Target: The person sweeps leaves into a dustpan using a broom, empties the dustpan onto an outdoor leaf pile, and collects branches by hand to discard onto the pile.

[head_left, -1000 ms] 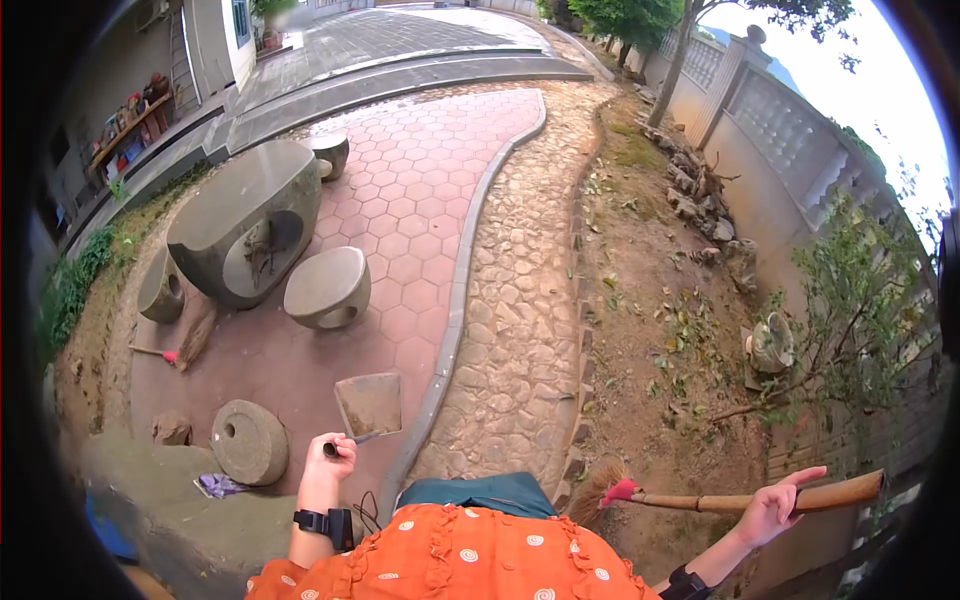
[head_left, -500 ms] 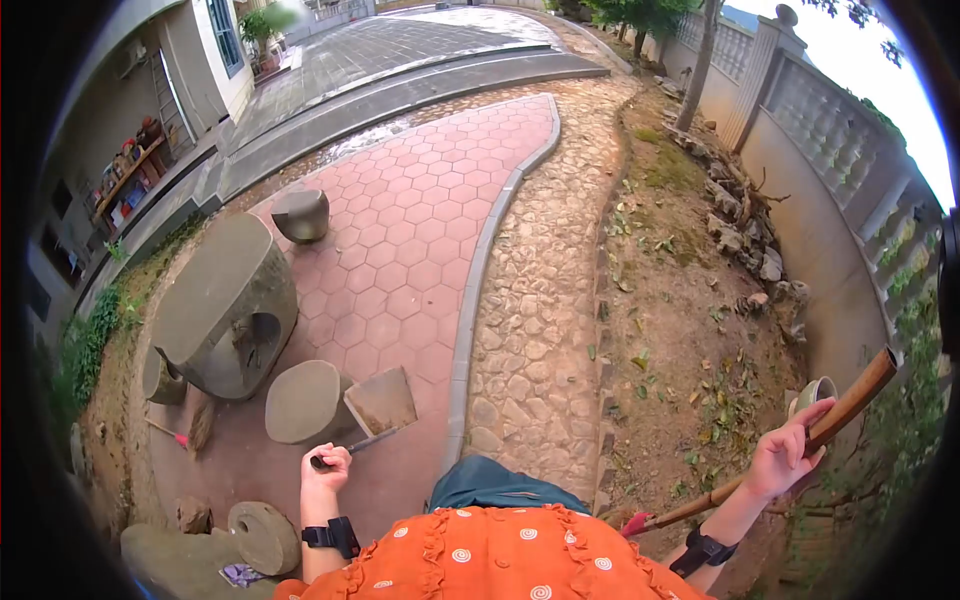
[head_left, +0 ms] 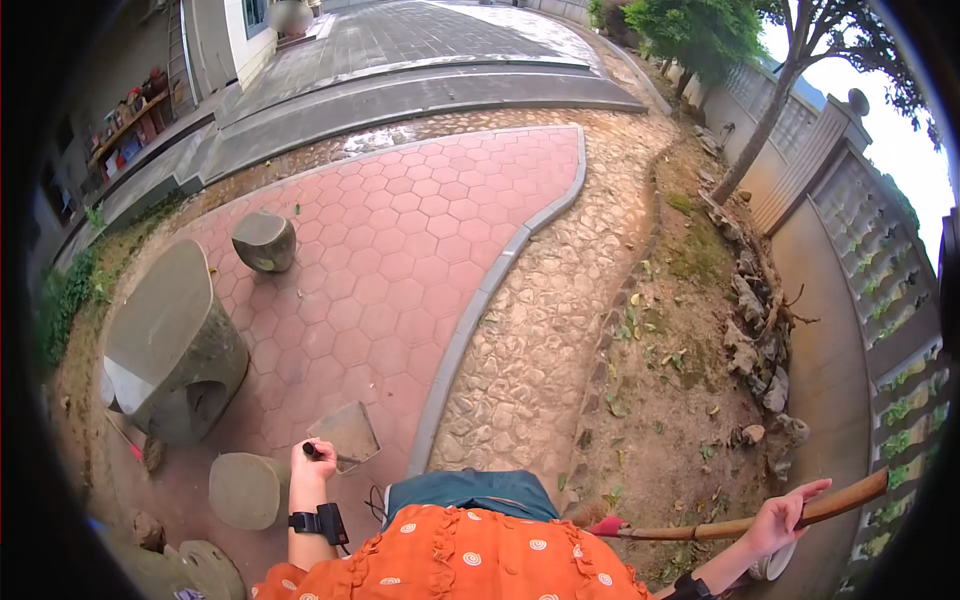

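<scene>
My left hand (head_left: 312,459) is closed around the dark handle of a dustpan (head_left: 346,437), whose flat, dirty pan hangs above the red paving. At the right, my right hand (head_left: 776,521) holds the long wooden handle of a broom (head_left: 690,532); its thumb side wraps the handle while a finger points outward. The broom slants low across my right side, with a red binding near its head. Its bristles are mostly hidden beside my orange shirt.
A large stone table (head_left: 165,340) stands at the left, with one stone stool (head_left: 264,241) behind it and another (head_left: 247,490) near my left arm. A cobbled path (head_left: 520,350) curves ahead. Rocks (head_left: 750,330) and a wall (head_left: 825,290) border the soil at right.
The view has moved forward along the paving; the table and stools now sit farther left. Both hands keep their holds, and the broom handle has dropped from its steeper tilt.
</scene>
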Available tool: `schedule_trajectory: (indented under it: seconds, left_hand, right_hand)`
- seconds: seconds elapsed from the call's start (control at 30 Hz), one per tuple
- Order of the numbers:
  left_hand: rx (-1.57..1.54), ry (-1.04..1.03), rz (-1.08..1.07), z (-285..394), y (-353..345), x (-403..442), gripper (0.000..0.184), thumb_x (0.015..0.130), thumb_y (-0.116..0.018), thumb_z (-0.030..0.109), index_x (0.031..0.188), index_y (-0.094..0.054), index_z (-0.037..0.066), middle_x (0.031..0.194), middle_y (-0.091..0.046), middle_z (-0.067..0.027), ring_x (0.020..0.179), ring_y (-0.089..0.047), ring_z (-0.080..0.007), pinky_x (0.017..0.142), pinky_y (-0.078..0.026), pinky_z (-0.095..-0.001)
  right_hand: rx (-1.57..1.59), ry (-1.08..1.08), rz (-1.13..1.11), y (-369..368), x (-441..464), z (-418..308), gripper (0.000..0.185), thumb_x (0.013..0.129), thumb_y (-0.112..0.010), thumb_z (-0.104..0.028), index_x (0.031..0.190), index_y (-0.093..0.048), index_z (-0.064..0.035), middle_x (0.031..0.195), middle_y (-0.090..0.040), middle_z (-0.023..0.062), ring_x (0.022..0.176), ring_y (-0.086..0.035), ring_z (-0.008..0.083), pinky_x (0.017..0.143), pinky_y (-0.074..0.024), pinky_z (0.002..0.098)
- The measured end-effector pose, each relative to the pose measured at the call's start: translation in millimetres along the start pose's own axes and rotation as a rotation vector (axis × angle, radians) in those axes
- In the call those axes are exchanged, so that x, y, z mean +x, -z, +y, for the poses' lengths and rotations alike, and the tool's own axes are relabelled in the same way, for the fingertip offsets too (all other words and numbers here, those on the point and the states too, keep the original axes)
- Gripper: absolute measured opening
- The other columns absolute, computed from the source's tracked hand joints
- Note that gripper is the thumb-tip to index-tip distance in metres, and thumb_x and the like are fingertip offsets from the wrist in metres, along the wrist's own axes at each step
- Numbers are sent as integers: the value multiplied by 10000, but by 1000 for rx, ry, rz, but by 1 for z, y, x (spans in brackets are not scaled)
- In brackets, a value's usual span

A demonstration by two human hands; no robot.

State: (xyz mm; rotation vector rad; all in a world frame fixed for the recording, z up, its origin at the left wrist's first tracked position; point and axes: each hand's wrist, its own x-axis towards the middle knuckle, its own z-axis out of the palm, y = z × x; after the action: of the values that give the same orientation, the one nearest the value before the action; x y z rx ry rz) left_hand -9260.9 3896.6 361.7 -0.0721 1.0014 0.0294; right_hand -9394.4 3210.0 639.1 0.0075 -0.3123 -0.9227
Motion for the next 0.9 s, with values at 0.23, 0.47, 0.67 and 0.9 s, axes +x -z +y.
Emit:
schedule_trajectory:
  seconds: [0.23,0.47,0.67,0.9]
  left_hand:
    - [-252,118,8,-21,-215,133,212,738,-468,42,529,-454,74,531,-414,-21,450,-424,-113,357,-424,-196]
    - [-424,2,45,-75,-429,217,69,778,-471,32,758,-535,16,661,-425,-91,449,-426,-111,359,-436,-198]
    - [-522,71,-115,-112,-589,279,774,799,-482,28,1316,93,5,686,-448,-71,450,-483,-122,363,-430,-224]
    - [-391,-126,-91,-135,-788,485,45,779,-473,57,734,-474,56,572,-470,-25,435,-478,-110,346,-447,-217]
  right_hand:
    - [138,-120,37,66,162,181,549,785,-494,-235,1283,-425,-14,888,-608,52,419,-348,88,387,-321,218]
    - [288,-227,28,167,391,422,536,777,-499,-201,1272,-419,-10,1241,-526,91,441,-374,91,404,-359,229]
    - [307,-546,238,227,534,653,517,817,-509,-234,1282,-424,-25,1270,-518,75,452,-381,81,421,-382,224]
    - [255,-589,420,311,698,856,538,783,-537,-208,1283,-428,-41,1278,-515,45,479,-409,81,450,-412,221]
